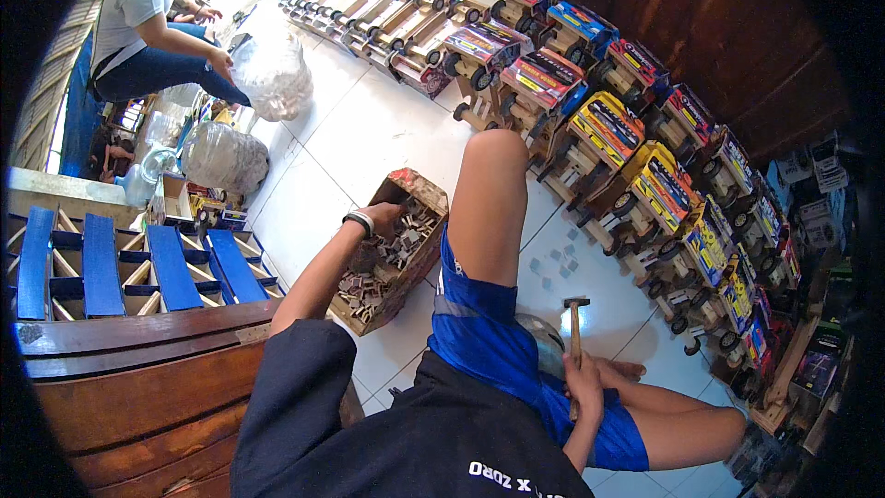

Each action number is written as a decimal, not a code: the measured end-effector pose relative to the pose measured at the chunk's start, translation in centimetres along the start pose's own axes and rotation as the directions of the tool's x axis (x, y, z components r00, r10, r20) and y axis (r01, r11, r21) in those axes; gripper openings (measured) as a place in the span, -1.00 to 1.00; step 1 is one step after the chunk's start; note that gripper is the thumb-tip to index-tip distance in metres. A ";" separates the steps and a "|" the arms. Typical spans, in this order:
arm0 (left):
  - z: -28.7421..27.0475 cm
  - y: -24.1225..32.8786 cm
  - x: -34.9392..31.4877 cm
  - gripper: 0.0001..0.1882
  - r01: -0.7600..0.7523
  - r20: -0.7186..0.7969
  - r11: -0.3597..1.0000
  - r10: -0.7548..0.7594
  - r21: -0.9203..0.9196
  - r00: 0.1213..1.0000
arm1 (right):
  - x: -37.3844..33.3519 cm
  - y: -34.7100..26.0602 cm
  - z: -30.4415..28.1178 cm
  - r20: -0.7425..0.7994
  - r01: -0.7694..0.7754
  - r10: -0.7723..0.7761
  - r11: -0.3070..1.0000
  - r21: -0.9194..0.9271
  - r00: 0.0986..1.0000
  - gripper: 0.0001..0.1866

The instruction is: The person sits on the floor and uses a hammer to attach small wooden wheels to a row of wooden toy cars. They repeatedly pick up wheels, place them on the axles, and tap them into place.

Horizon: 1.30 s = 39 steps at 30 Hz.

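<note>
My left hand [383, 219] reaches down into a worn open box [426, 249] on the floor to the left of my raised knee. Small wooden pieces [369, 281] fill the box, and my fingertips are hidden among them. My right hand [584, 378] is wrapped round the wooden handle of a hammer [575, 337], held upright beside my thigh with its dark metal head at the top. Partly covered by my leg, a rounded greyish object [544, 339] sits between my legs.
Rows of wooden toy trucks [604, 129] with bright printed bodies curve along the right. Small pale square pieces [558, 258] lie on the white tiles. At left stands a wooden cabinet [157, 378] beside blue-topped frames [101, 263]. A person [152, 28] bends near stuffed clear plastic bags [272, 74].
</note>
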<state>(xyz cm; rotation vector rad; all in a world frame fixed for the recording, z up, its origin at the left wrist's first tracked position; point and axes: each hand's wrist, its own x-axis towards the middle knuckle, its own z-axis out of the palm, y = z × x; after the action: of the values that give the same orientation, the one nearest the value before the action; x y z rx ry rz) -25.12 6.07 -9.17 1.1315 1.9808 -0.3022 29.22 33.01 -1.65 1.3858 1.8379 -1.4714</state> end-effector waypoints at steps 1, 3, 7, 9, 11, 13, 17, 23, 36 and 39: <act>0.5 -0.4 -0.2 -0.26 -0.031 -0.051 0.996 0.027 -0.082 0.998 | 0.1 0.0 0.1 -0.012 0.019 -0.018 1.000 0.009 1.000 -0.59; 1.0 -0.9 -0.3 -0.23 -0.058 -0.089 0.992 0.049 -0.109 0.995 | 0.2 0.1 0.3 -0.038 0.033 -0.034 0.999 -0.020 0.999 -0.59; 0.3 -0.6 -0.2 -0.03 -0.059 -0.054 0.981 0.050 -0.186 0.997 | -0.2 -0.1 0.2 -0.033 0.035 -0.034 0.999 0.032 0.999 -0.60; -0.3 0.0 -0.5 -0.04 -0.029 -0.024 0.987 0.026 -0.157 0.999 | -0.6 -0.6 0.0 -0.016 -0.013 0.014 1.000 0.016 1.000 -0.62; -0.5 0.4 -1.2 -0.06 -0.072 -0.096 0.979 0.054 -0.192 0.994 | -0.9 -1.1 0.1 -0.036 -0.020 0.021 0.999 0.027 0.999 -0.62; -0.3 0.5 -1.8 -0.08 -0.106 -0.190 0.981 0.074 -0.164 0.979 | -1.1 -1.3 0.1 -0.036 -0.014 0.015 1.000 0.016 0.999 -0.61; 0.3 0.3 -1.4 -0.06 -0.041 -0.131 0.947 -0.001 -0.319 0.991 | -0.9 -1.0 0.2 -0.032 0.003 -0.003 1.000 -0.002 0.999 -0.59; 0.5 1.0 -1.9 -0.06 -0.053 -0.175 0.955 0.001 -0.291 0.985 | 0.3 0.6 1.2 -0.091 0.046 -0.052 0.997 -0.070 0.995 -0.57; -1.5 2.2 -6.9 -0.57 -0.137 -0.375 0.880 -0.049 -0.454 0.926 | 0.0 0.8 1.4 -0.069 -0.065 0.062 0.997 -0.046 0.996 -0.45; -1.5 2.0 -7.7 -0.66 -0.221 -0.393 0.752 -0.055 -0.621 0.918 | -0.7 -0.1 0.7 -0.015 -0.068 0.068 0.998 0.004 0.998 -0.44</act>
<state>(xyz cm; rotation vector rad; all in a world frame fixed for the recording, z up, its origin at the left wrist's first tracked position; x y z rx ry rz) -22.22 3.36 -2.11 0.8368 2.0972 0.6939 29.20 32.11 -1.32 1.4509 1.7797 -1.4345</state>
